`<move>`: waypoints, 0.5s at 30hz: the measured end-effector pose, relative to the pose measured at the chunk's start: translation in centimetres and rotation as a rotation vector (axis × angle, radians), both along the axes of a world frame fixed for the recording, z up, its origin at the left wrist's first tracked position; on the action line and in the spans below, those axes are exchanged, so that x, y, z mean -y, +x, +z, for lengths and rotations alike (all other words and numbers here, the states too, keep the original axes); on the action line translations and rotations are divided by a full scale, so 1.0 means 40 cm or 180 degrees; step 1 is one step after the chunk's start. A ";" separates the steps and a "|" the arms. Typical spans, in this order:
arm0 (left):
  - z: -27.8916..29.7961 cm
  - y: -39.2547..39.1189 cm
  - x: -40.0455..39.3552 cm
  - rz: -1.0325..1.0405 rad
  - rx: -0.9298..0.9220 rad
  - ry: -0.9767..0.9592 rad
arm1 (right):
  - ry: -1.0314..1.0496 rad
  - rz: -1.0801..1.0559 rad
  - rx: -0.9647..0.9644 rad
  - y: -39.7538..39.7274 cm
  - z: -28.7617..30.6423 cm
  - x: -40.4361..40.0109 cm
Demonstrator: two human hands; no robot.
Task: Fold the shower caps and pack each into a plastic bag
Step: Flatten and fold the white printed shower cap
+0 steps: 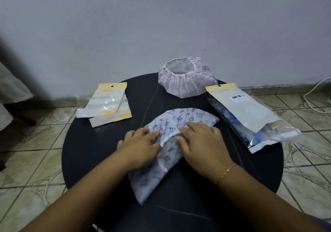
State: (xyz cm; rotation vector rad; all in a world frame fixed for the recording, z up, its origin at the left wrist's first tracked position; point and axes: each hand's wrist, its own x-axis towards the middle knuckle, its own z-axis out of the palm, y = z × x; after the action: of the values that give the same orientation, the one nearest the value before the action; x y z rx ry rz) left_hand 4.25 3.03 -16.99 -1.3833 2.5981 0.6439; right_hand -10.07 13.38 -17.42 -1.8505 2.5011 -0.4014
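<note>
Two empty plastic bags (105,102) with yellow header cards lie overlapping at the left edge of the round black table (86,153), probably set there within reach for the caps not yet packed. Near the table's middle, the left hand (141,147) lies with fingers extended and pressing down on the blue-flowered shower cap (186,117), pinning its left part flat. That cap sits directly in front of the person, already doubled into a rough half-moon with a long flap trailing toward the near edge; its thin white film is printed with violet sprigs and wrinkles softly at the fold. The right hand (202,142), a gold bracelet (226,173) on its wrist, also lies flat with straight fingers on the cap, likely smoothing the crease so the fold holds. Behind them, near the wall, the pink-flowered shower cap (186,83) stands unfolded, its gathered elastic rim open upward. At the right, a filled plastic bag (250,117) with a barcode label lies slantwise, something blue showing inside, seemingly a cap already packed.
</note>
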 end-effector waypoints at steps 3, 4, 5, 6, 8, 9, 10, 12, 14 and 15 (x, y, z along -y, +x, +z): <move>-0.006 0.017 -0.008 0.0244 -0.0480 -0.0090 | 0.0083 0.0058 0.0153 0.024 -0.012 0.028; -0.007 0.025 -0.010 0.0326 -0.0647 -0.0120 | 0.0182 0.0083 0.0267 0.019 -0.018 0.038; -0.011 0.036 -0.012 0.0343 -0.0725 -0.0230 | 0.0317 0.0128 0.0384 0.011 -0.023 0.049; -0.016 0.048 -0.016 0.0278 -0.0786 -0.0449 | 0.0474 0.0180 0.0478 0.003 -0.027 0.058; -0.023 0.069 -0.029 -0.0111 -0.1090 -0.1120 | 0.0703 0.0279 0.0556 -0.012 -0.032 0.072; -0.027 0.079 -0.034 -0.0444 -0.1309 -0.1525 | 0.0734 0.0316 0.0573 -0.016 -0.033 0.075; -0.033 0.087 -0.037 -0.0788 -0.1524 -0.1924 | 0.0714 0.0340 0.0604 -0.018 -0.033 0.078; -0.048 0.100 -0.044 -0.1429 -0.1806 -0.2373 | 0.0594 0.0361 0.0742 -0.019 -0.034 0.081; -0.054 0.106 -0.052 -0.2007 -0.1824 -0.2230 | 0.0336 0.0377 0.0905 -0.024 -0.036 0.078; -0.056 0.108 -0.056 -0.2204 -0.1767 -0.2047 | 0.0141 0.0411 0.0939 -0.027 -0.035 0.074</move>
State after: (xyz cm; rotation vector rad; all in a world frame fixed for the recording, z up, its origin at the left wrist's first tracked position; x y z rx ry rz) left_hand 8.57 5.27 -19.22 -0.2665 3.6201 0.0699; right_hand -11.14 10.43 -18.80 -1.7748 2.1702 -0.5638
